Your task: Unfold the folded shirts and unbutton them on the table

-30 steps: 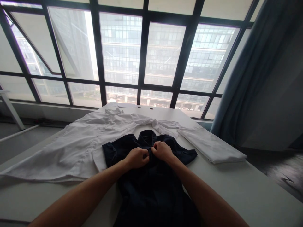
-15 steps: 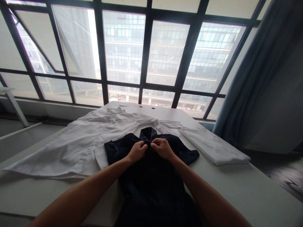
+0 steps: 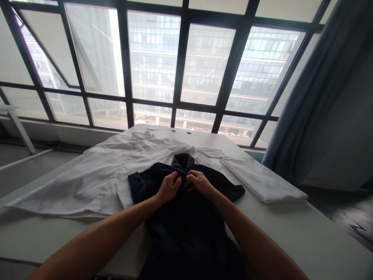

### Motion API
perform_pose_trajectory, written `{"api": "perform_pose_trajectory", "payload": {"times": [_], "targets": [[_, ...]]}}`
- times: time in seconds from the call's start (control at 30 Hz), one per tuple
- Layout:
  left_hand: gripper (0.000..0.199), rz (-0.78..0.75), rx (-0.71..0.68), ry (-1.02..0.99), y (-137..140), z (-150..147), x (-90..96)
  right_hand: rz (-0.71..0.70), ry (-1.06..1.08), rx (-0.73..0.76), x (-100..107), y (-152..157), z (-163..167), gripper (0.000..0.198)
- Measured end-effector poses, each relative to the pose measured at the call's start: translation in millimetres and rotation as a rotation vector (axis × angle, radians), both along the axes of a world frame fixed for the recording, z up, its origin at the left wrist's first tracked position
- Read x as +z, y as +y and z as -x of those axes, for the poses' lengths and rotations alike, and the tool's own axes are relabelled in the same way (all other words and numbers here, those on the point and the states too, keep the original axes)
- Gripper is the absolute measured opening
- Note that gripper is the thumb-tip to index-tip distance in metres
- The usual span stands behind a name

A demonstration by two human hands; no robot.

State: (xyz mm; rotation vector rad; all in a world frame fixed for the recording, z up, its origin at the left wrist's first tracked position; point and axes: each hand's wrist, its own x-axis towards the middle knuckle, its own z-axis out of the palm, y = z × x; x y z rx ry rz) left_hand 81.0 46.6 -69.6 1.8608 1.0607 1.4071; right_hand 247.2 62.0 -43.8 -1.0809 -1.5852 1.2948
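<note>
A dark navy short-sleeved shirt (image 3: pixel 189 229) lies front up on the table, its collar pointing toward the window and its sleeves spread to both sides. Just below the collar, my left hand (image 3: pixel 169 186) pinches the left edge of the front opening. My right hand (image 3: pixel 200 182) is closed on the opposite edge, its fingertips close to those of the left. Whatever small part of the placket sits between the fingers is too dark to make out.
A white garment (image 3: pixel 96 175) spreads wrinkled over the table's left and back. To the right lies a folded white cloth (image 3: pixel 265 181). The white table (image 3: pixel 314 237) reaches toward a large window. A blue-grey curtain (image 3: pixel 303 97) hangs at right; another table's leg (image 3: pixel 21 132) stands at left.
The shirt's collar has shifted slightly up and away, and my hands have risen a little with it. Both keep their pinch at the front opening.
</note>
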Motion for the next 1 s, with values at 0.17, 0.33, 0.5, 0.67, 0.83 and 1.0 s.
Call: {"api": "perform_pose_trajectory", "payload": {"times": [0.17, 0.33, 0.5, 0.67, 0.83, 1.0], "targets": [[0.022, -0.092, 0.002, 0.048, -4.2, -1.0, -0.1, 0.241, 0.149, 0.07, 0.7, -1.1, -2.1, 0.018], [0.022, -0.169, 0.04, 0.076, -5.0, 0.6, 0.2, 0.407, 0.238, 0.099, 4.2, -1.9, -0.5, 0.013], [0.021, -0.209, -0.026, 0.124, -15.5, -4.6, 7.0, 0.215, 0.082, 0.05, -6.9, -0.9, 3.4, 0.013], [0.021, -0.191, -0.128, 0.174, -24.5, -10.9, 13.5, -0.083, -0.176, 0.185, -4.1, 3.1, -9.8, 0.015], [0.024, -0.043, 0.24, 0.021, -0.2, 27.6, 23.5, -0.285, -0.545, -0.21, 17.9, 15.3, -57.0, 0.015], [0.032, -0.091, 0.439, 0.43, 19.5, 76.1, 37.2, -0.283, -0.992, -0.46, 13.0, 32.8, -102.0, 0.032]]}}
